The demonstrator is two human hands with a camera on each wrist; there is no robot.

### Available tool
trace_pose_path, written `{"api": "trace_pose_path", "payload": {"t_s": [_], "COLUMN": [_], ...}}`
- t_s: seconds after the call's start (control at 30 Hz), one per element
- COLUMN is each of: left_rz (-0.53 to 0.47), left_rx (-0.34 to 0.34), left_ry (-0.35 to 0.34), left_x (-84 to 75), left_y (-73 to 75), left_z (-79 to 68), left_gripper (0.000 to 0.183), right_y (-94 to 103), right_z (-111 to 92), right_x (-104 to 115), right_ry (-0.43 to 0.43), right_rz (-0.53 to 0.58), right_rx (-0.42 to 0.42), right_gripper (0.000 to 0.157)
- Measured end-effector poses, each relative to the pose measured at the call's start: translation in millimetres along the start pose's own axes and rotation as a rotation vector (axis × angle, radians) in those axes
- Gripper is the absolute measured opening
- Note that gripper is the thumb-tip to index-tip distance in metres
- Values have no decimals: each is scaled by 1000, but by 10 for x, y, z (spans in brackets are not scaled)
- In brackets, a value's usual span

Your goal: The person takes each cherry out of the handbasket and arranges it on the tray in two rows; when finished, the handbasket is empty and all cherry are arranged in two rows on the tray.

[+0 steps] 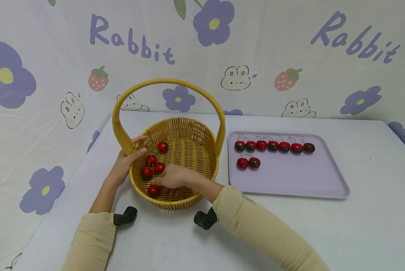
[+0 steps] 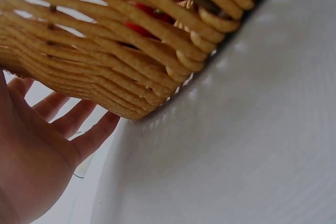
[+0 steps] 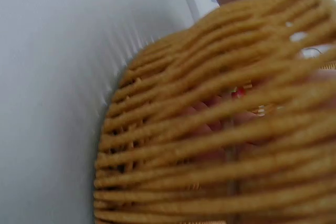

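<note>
A round yellow wicker basket [image 1: 189,150] with a tall arched handle holds several red cherries [image 1: 162,146] in its left part. My left hand [image 1: 124,165] grips the basket's left side near the handle's foot, its thumb over the rim. In the left wrist view the fingers [image 2: 100,129] of that hand lie against the outer weave. Inside the basket, my right hand [image 1: 177,177] reaches down, one fingertip close to the front cherry [image 1: 153,190]. Its other fingertips are hidden, and the right wrist view shows mostly weave [image 3: 220,129] in front of it.
Right of the basket lies a lilac tray [image 1: 290,180]. Along its back edge runs a row of several cherries [image 1: 273,146], with two more cherries [image 1: 248,163] in front at the left. A printed cloth [image 1: 202,56] hangs behind the white table [image 1: 375,188].
</note>
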State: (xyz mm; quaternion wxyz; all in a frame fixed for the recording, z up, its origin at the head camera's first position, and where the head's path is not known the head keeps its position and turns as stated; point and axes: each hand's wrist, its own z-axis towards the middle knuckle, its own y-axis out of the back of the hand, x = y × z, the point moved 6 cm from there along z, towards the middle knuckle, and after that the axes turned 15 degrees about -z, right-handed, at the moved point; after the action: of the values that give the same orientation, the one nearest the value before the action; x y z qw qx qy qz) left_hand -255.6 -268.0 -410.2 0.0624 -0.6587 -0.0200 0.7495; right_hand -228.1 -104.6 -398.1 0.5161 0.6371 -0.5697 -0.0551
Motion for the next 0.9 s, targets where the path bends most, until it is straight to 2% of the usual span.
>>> {"api": "trace_pose_path", "payload": {"t_s": [0.17,0.3,0.43,0.67,0.77,0.9], "left_rz": [-5,-2,-1,3,2,3], "left_rx": [2,3,3,0,-1,-2], "left_ry": [1,-2,0,1,2,4], "left_x": [0,-11,-15,-6,-5,-5], "left_y": [-2,-6,-10,-6,-4,-3], "left_z": [-4,-12,-11,-5,-5,-6], "left_gripper": [51,50,50,50,50,50], "right_y": [-17,-45,-82,-106,-112,-105], "right_z": [30,43,26,-7,-14,-22], "right_x": [83,135,147,102,89,72], "right_ry": [77,155,198,215,226,221], "right_rz": [-135,-141,-48,159,204,200], "right_rx": [-22,-12,39,133,163,178], "right_gripper": [41,32,25,19,16,16]}}
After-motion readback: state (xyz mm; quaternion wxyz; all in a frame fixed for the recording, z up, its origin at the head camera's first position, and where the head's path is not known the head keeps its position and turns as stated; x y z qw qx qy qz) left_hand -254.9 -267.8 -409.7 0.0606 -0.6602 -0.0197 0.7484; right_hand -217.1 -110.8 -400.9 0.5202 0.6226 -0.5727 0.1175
